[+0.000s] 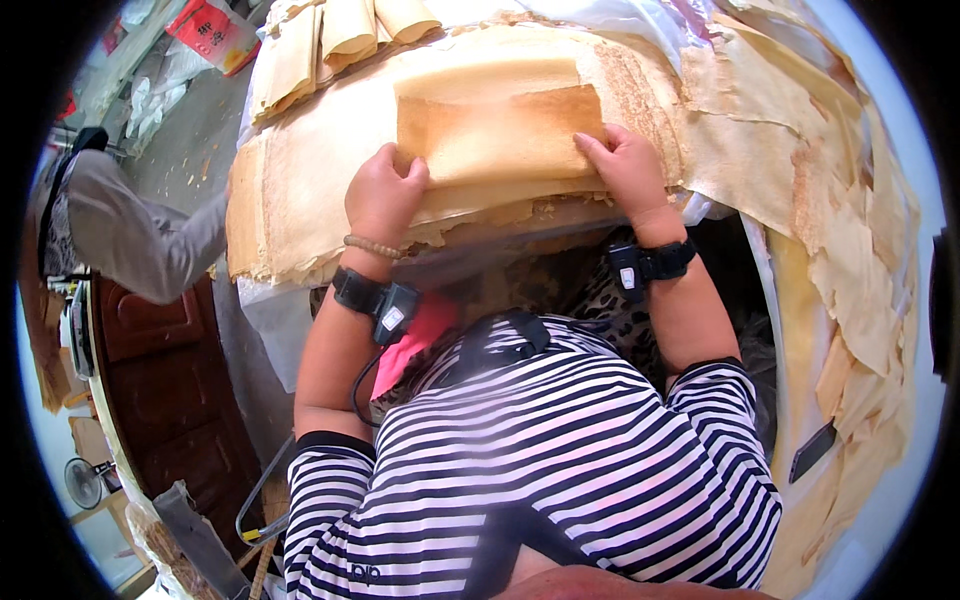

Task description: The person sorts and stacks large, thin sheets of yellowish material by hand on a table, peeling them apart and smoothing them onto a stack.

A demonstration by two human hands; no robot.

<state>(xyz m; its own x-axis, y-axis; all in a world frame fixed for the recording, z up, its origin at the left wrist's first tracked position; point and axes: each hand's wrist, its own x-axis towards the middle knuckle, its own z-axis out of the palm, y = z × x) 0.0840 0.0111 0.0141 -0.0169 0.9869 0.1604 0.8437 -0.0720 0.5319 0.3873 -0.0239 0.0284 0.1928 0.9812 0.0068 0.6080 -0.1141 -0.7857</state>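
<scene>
A thin, golden-tan sheet of what looks like tofu skin lies folded into a rectangle, with a darker flap across its top. My left hand pinches its left edge between thumb and fingers. On the opposite side, my right hand holds the right edge, thumb on top and fingers partly hidden behind. Beneath the folded piece is a wide stack of pale sheets with ragged, flaking near edges.
Folded flat rolls of the same material lie at the far left of the stack. More torn sheets spread along the right, where a dark phone rests. At left are a person's grey-clothed leg, brown wooden panels and a red bag.
</scene>
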